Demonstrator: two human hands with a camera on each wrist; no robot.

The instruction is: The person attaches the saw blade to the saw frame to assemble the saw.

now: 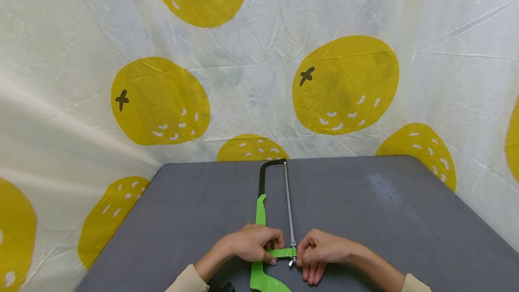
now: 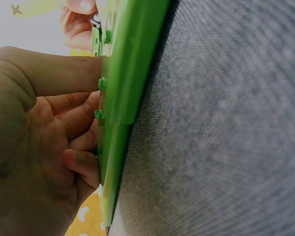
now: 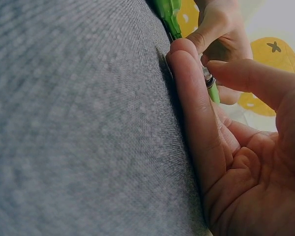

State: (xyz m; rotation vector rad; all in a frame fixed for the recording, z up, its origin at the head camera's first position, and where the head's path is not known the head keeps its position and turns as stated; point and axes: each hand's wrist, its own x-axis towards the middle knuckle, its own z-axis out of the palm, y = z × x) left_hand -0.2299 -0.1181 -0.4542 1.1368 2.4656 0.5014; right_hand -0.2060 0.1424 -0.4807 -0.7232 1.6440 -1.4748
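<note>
A hacksaw (image 1: 260, 213) with a green handle and a black front frame lies on the grey table, its far end pointing away from me. Its thin grey blade (image 1: 289, 202) runs along the right side to a green crossbar (image 1: 284, 253). My left hand (image 1: 255, 243) holds that crossbar between thumb and fingers, lying across the green frame. At the crossbar's right end my right hand (image 1: 320, 251) pinches the small metal wing nut (image 1: 292, 262), thumb against it, other fingers low on the table. In the right wrist view the shiny fitting (image 3: 207, 76) shows by the thumb tip.
The grey cloth-covered table (image 1: 344, 202) ends at a back edge near the saw's tip. A white curtain (image 1: 251, 93) with yellow fruit prints hangs behind and at the sides. Part of a dark object (image 1: 228, 287) shows at the bottom edge beside the left sleeve.
</note>
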